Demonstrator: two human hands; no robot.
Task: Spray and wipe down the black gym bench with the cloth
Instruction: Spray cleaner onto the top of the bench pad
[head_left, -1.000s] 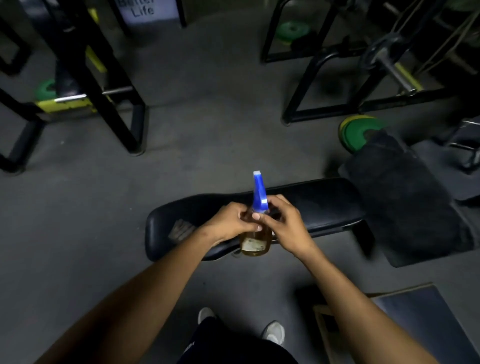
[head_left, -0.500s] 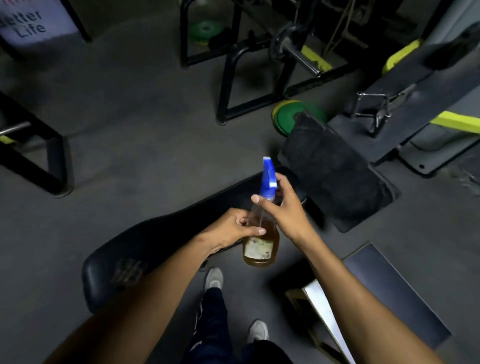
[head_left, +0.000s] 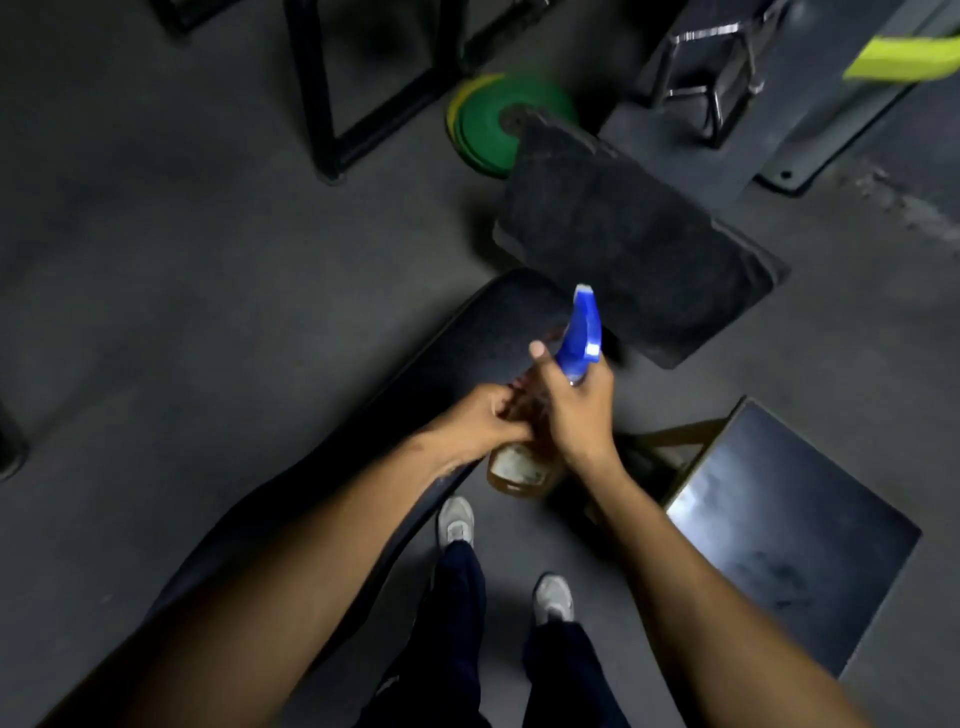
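Note:
The black gym bench (head_left: 457, 358) runs diagonally from the lower left to the centre, under my forearms. Above its near edge I hold a spray bottle (head_left: 522, 467) of amber liquid with a blue trigger head (head_left: 582, 332). My right hand (head_left: 571, 405) grips the neck just under the blue head, index finger raised. My left hand (head_left: 480, 421) wraps the bottle's body from the left. A dark cloth (head_left: 634, 239) lies draped over the bench's far end, apart from both hands.
A green and yellow weight plate (head_left: 483, 130) lies behind the cloth. Black rack legs (head_left: 317, 98) stand at the top left, a chrome handle (head_left: 711, 67) at the top right. A low dark box (head_left: 789, 540) sits right of my shoes (head_left: 456, 519).
The view has swung right and down, so the bench now runs diagonally. Both hands keep the bottle; my right hand has shifted up under the blue head.

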